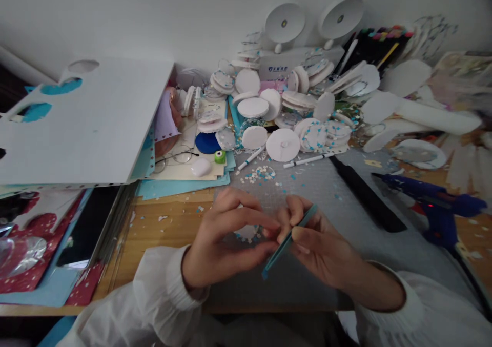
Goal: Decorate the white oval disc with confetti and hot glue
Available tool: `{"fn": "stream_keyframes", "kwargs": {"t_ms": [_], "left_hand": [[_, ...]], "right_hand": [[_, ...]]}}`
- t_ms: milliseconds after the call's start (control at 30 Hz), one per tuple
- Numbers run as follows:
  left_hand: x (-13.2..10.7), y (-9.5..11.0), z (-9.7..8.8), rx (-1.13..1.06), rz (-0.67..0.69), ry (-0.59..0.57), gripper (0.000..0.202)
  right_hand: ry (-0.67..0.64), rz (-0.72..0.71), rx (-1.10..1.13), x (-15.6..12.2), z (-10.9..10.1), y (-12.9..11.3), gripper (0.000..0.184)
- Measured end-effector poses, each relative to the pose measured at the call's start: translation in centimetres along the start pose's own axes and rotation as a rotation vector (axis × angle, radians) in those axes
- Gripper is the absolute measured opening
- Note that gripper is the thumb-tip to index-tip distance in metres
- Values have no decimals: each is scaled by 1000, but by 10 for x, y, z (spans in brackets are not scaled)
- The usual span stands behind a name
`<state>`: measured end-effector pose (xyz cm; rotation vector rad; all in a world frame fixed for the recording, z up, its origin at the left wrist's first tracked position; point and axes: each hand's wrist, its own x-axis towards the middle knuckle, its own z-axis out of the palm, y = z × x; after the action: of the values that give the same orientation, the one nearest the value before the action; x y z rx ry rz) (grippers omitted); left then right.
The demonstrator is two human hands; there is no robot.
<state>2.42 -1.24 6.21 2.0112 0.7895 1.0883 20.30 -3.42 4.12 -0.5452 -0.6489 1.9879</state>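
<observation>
Fingers (pixel 246 218) of the left hand (pixel 225 242) curl in narrowly at the lower centre of the frame, thumb and forefinger tips drawn close together just beside the right hand (pixel 321 247). A small speckled clear piece (pixel 248 232) shows in the gap under them; whether it is pinched or only lies beneath cannot be told. The right hand's fingers are closed around a thin teal stick (pixel 275 257), which slants from the upper right down to the lower left, its lower end poking out below both hands. Both wrists wear white sleeves.

Under the hands lies a grey mat (pixel 346 203) on the wooden counter (pixel 161 224). Loose confetti (pixel 259 173) is scattered on the mat above the hands. Further up, in the upper centre, a heap of white discs (pixel 283 144) is piled against the wall, with two white pens (pixel 307 160) at its lower edge. A long black bar (pixel 365 196) lies at a slant right of the hands, and a blue glue gun (pixel 432 201) rests at the right edge. At the upper left a large white board (pixel 88 121) with round holes covers stacked blue paper; a small green punch (pixel 220 156) and a pair of glasses (pixel 177 156) sit just right of it.
</observation>
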Motion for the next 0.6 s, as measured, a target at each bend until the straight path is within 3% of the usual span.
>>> {"fn": "stream_keyframes", "kwargs": {"t_ms": [333, 500, 600], "left_hand": [[-1, 2, -2, 42, 83, -6, 9], [-9, 0, -19, -12, -70, 194, 2], [-16, -8, -37, 100, -175, 265, 39]], "right_hand": [[-18, 5, 34, -1, 1, -2, 18], [16, -20, 13, -4, -6, -8, 17], [53, -62, -9, -6, -11, -12, 14]]}}
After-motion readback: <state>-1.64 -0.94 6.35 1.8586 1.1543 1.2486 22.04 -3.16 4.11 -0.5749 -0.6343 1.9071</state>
